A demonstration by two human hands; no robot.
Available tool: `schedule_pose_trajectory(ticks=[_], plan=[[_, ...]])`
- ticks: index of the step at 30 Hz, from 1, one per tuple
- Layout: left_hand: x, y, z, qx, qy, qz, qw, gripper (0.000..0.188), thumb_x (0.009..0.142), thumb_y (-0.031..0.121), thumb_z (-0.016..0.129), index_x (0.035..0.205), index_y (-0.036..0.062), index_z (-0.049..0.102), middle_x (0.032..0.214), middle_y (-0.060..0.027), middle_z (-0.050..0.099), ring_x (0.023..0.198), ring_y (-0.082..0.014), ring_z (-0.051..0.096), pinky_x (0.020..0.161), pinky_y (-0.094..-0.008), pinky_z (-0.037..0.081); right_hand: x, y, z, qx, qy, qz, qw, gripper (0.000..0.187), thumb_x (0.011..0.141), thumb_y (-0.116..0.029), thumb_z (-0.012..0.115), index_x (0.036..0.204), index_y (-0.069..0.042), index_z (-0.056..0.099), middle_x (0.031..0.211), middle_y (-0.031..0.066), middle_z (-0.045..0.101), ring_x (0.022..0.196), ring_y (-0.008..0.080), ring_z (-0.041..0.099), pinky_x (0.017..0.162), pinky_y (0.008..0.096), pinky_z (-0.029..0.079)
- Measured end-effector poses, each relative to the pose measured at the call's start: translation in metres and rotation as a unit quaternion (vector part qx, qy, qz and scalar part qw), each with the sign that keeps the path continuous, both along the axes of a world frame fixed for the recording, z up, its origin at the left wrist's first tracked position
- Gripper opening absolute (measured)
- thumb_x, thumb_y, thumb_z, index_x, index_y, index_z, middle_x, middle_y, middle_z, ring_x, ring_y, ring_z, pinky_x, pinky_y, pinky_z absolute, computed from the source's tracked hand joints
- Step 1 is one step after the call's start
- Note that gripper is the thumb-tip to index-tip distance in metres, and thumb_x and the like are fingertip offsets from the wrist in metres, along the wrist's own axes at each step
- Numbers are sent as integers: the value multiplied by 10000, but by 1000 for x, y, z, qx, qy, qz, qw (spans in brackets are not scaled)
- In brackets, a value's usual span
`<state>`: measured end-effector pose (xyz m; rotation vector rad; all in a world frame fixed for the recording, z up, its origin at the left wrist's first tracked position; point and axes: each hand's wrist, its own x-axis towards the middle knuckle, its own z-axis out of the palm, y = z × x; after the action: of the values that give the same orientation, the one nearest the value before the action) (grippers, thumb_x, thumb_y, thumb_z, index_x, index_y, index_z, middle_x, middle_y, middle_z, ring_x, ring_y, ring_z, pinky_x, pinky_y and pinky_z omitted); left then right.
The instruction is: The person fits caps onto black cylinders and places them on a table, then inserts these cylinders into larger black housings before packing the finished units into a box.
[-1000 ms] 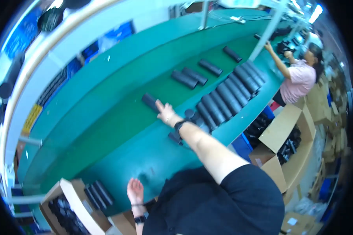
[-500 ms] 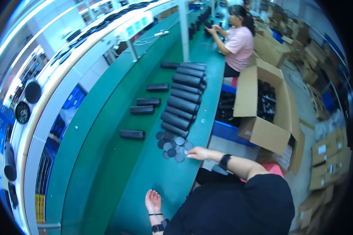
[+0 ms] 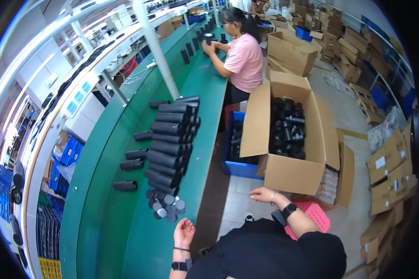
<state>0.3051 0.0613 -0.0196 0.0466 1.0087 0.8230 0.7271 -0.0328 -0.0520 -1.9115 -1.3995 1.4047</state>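
Note:
My left hand is palm up at the table's near edge, its fingers a little curled and apart, with nothing in it. Close to it on the green table lies a loose pile of dark round discs, some paler than others. My right hand hangs off the table to the right, by the open cardboard box; its fingers point left, apart, and nothing shows in them. Beyond the discs, black cylinders are stacked in a row. Several single black cylinders lie left of the stack.
Black cylindrical parts fill the cardboard box. A blue crate with dark parts stands beside it, and a pink stool is near my right arm. A co-worker in a pink shirt handles a black cylinder farther up the table. A post rises behind the stack.
My right hand has left the discs and moved right, off the table. The view has turned right, bringing the box nearer the middle. The co-worker still holds a black cylinder.

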Motion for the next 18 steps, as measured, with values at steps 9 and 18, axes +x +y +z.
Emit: schedule_pose_trajectory(ticks=[9,18], plan=[[257,45,38,63,-9,-264,963,154,927,166,543,999,49,613,836,-60,640,739,-155,616,649,-278,520,137,-74,-9,37,3,-214,976,401,847,-251,661,1159,-6,599,973,179,681,865,236,657,780,340,518],[429,100,17,39,-13,-479,877,149,917,210,541,937,71,590,797,-25,615,720,-134,582,639,-258,472,206,-91,76,0,-35,-195,980,487,850,-269,660,1246,-10,545,1050,193,660,949,282,643,843,349,506]])
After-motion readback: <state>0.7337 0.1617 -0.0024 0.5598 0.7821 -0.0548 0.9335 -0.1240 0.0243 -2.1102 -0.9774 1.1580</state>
